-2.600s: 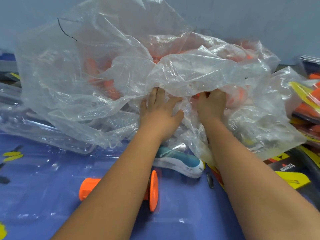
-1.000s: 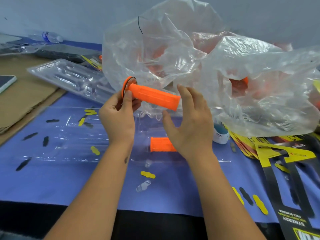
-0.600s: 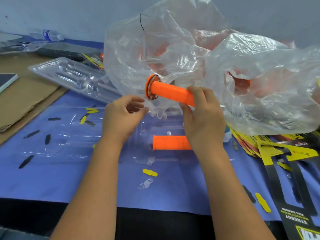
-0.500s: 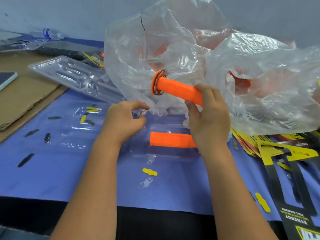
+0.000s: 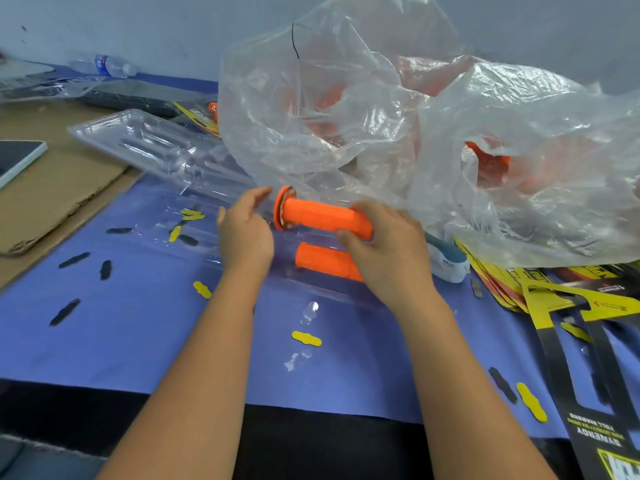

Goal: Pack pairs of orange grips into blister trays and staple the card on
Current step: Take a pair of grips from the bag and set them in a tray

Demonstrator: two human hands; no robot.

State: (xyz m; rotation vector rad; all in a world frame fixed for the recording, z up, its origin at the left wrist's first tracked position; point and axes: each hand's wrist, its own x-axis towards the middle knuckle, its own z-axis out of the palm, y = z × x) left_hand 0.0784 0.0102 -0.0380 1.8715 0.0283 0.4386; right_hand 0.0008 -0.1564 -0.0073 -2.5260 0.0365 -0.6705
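Second grip (image 5: 323, 263) half behind right hand (image 5: 388, 251)

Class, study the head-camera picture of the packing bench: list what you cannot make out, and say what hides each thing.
- Head view: grips inside the plastic bag, only orange blurs through crumpled film; number unclear.
- Second orange grip in the clear tray: its right end is behind the right hand.
- Stapler: mostly under the bag.
- Card print: cut off by the edge.
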